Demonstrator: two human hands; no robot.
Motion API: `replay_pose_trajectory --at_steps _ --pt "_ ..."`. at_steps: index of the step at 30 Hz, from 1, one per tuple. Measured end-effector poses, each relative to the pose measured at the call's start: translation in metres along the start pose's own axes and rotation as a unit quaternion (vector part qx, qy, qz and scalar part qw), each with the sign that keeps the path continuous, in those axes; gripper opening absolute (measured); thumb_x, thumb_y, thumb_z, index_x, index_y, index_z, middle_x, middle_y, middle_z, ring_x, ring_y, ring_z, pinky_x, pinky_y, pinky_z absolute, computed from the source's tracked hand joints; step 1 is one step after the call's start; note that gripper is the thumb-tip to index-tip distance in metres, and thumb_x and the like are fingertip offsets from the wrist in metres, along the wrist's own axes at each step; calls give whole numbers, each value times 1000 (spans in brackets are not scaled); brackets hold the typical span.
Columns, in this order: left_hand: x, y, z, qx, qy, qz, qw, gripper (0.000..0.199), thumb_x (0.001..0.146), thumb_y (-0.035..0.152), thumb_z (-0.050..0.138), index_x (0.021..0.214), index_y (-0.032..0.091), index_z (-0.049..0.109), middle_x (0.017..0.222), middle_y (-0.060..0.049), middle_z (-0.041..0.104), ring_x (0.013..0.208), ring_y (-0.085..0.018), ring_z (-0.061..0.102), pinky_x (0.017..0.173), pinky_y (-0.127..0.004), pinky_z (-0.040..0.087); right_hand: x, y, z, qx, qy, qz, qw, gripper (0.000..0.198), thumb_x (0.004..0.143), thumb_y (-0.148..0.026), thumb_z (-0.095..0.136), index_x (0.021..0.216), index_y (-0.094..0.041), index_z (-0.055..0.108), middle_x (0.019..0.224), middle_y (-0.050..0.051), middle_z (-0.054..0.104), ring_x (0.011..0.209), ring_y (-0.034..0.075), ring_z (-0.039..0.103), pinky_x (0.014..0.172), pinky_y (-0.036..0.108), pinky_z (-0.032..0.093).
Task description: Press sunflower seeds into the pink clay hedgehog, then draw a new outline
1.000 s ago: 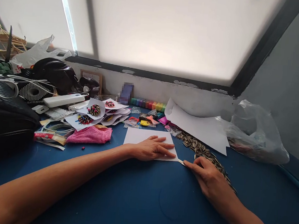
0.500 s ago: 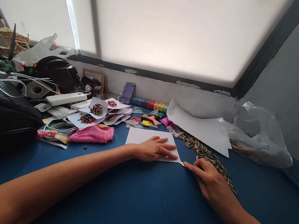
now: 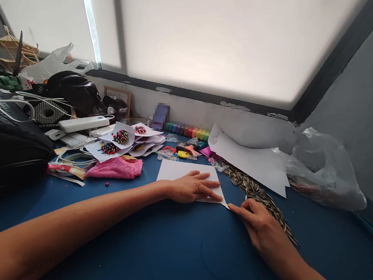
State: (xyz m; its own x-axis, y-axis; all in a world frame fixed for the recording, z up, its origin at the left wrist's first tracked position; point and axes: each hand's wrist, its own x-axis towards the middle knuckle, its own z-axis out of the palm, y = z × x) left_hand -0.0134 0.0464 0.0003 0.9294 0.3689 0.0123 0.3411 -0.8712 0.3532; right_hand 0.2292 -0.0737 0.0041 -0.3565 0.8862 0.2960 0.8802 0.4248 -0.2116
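A small sheet of white paper (image 3: 178, 169) lies on the blue table. My left hand (image 3: 192, 188) rests palm down across it, fingers spread and pressing on its right half. At the paper's near right corner my right hand (image 3: 255, 218) is closed, with the index finger pointing to that corner. A thin pale sliver (image 3: 225, 205) shows between the corner and that fingertip; whether it is a strip of paper or a tool's tip, I cannot tell. Just beyond my right hand lies a pile of striped sunflower seeds (image 3: 260, 192).
Several paper pieces with seed-and-clay figures (image 3: 120, 137) lie at the left, behind a pink cloth (image 3: 115, 167). Packets of coloured clay (image 3: 183, 154) lie beyond the paper. Larger white sheets (image 3: 250, 158) and a clear plastic bag (image 3: 329, 183) stand at back right. A black bag (image 3: 9, 150) fills the left side.
Both hands and the paper keep nearly the same places. The view has shifted very slightly.
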Motion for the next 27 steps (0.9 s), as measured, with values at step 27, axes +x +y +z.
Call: replay_pose_trajectory --at_steps 27 --pt "-5 2 -11 -48 -36 18 998 43 102 44 31 143 36 43 159 4 17 148 -25 -2 115 -47 -5 5 -14 4 5 -41 4 999 40 97 -18 37 126 -28 63 94 7 55 82 18 58 72 32 54"
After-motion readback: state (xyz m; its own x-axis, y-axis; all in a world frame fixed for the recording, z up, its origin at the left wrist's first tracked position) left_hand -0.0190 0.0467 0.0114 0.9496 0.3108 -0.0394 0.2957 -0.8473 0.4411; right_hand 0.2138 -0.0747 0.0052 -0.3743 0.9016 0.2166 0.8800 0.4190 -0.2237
